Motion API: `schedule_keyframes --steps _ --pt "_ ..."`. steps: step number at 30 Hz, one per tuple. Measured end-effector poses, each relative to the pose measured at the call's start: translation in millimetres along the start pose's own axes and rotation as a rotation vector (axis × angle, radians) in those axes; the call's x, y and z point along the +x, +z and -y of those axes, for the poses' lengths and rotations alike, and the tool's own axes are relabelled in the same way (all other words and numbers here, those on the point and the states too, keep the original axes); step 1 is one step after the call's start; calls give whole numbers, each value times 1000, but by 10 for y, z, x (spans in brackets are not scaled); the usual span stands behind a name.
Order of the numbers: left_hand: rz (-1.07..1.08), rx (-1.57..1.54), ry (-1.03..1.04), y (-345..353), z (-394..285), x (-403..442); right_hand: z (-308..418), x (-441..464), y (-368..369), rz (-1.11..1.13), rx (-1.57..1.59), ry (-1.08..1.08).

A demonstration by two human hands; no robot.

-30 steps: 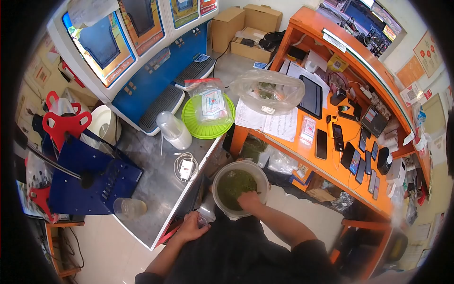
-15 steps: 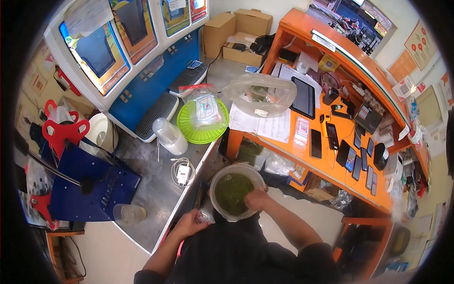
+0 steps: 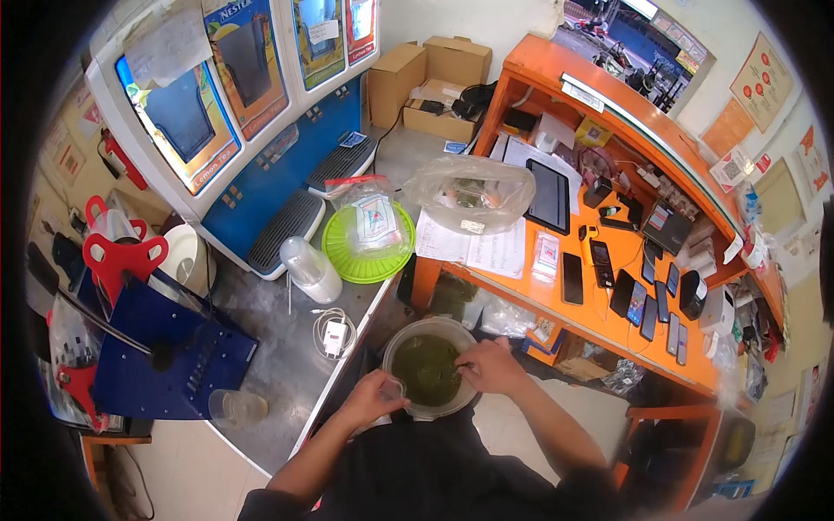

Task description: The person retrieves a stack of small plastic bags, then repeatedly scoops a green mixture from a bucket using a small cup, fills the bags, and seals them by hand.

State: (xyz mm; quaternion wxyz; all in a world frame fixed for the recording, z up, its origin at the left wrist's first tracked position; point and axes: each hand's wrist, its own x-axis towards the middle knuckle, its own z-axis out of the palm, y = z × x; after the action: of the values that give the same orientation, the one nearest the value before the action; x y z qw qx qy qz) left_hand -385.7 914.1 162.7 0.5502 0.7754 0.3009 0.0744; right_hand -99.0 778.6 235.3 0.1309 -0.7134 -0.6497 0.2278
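A round translucent tub (image 3: 470, 401) of thick green sauce (image 3: 423, 369) stands in front of my body. My right hand (image 3: 495, 366) is closed over its right side, gripping a thin utensil (image 3: 465, 365) whose kind I cannot make out. At the tub's left rim, my left hand (image 3: 372, 399) pinches a small clear plastic bag (image 3: 397, 391), its mouth turned toward the sauce. Most of the bag is hidden by the fingers.
On the metal counter are a white charger (image 3: 334, 337), a clear-topped bottle (image 3: 311, 271), a green lid (image 3: 365, 269) and a plastic cup (image 3: 238, 408). A blue machine (image 3: 165, 356) stands left. Several phones (image 3: 572, 278) lie on the orange desk (image 3: 599, 326).
My right hand has risen from inside the tub to above its right rim, with the utensil now showing. My left hand has brought the bag up and right, to the tub's edge.
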Motion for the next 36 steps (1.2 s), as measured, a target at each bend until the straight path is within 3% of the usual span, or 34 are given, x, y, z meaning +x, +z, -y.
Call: schedule_keyframes --steps 2,7,9,11,17,21,22,24,26,27,29,30,32,33,35,36 --pt "26 -31 25 33 -128 198 161 -54 -267 -170 59 -46" --pt "106 -205 14 152 -356 524 344 -68 -479 -330 -87 -151" --pt "242 -685 -36 158 -525 558 398 -63 -463 -373 -179 -179" --pt "237 -662 -58 185 -471 594 441 -88 -398 -407 -364 -207" --pt "159 -561 -66 334 -222 645 489 -213 -253 -480 -476 -231" --pt "168 -626 -63 217 -528 565 507 -247 -246 -613 -424 -196" --pt "165 -627 -61 231 -491 564 486 -262 -264 -608 -322 -103" --pt "34 -499 62 292 -375 543 415 -290 -266 -602 -221 -15" --pt "-45 -403 174 307 -426 489 260 -290 -159 -421 -2 232" --pt "-121 -304 283 325 -451 467 199 -277 -52 -421 -4 231" --pt "-142 -295 267 426 -350 521 135 -266 186 -210 -209 333" --pt "-164 -287 248 462 -314 522 182 -269 241 -208 -209 332" --pt "-171 -321 211 501 -250 518 256 -189 304 -500 -246 152" --pt "-170 -355 173 505 -249 531 364 -140 215 -502 -248 148" --pt "-161 -340 182 486 -295 544 677 -103 -36 -402 311 33" --pt "-156 -325 192 490 -299 527 721 -82 -41 -379 220 11"
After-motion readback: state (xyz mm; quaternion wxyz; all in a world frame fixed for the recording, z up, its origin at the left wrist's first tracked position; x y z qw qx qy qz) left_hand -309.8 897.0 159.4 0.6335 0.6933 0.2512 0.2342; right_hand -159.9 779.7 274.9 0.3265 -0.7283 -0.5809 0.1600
